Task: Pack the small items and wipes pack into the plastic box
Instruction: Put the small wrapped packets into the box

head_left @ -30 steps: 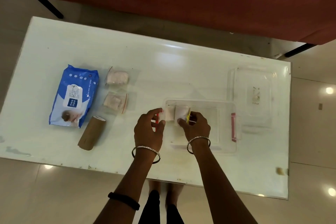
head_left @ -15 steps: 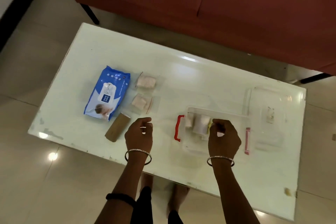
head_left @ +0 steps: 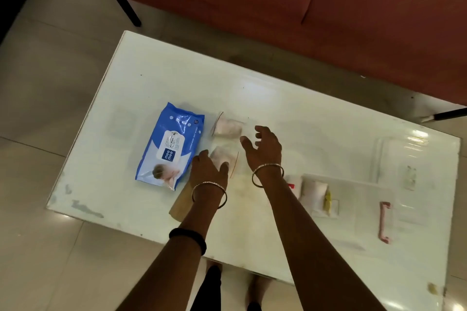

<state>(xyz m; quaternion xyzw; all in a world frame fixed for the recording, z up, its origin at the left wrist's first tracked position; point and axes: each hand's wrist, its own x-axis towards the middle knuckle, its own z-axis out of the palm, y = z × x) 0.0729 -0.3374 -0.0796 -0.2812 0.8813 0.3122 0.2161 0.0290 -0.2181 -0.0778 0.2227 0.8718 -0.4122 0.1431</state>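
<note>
- Head view: your left hand (head_left: 207, 169) lies over the nearer clear pouch (head_left: 223, 156), thumb on one side and fingers on the other, touching it; whether you have closed on it you cannot tell from here.
- Your right hand (head_left: 262, 149) is spread wide with nothing in it, fingertips just beside the farther clear pouch (head_left: 227, 127), which lies flat on the white table (head_left: 290, 108).
- The blue wipes pack (head_left: 169, 144) lies flat on the table just left of the two pouches, label up, untouched.
- A brown roll (head_left: 180, 203) lies near the table's front edge, partly hidden under your left wrist.
- The clear plastic box (head_left: 353, 209) sits open on the table to the right of your right forearm, with a red handle (head_left: 384, 222) at its far end.
- Inside the box, at its left end, stand a white roll (head_left: 313, 193) and a small yellow item (head_left: 327, 201) touching it.
- The clear lid (head_left: 399, 156) lies flat on the table beyond the box, near the right edge.
</note>
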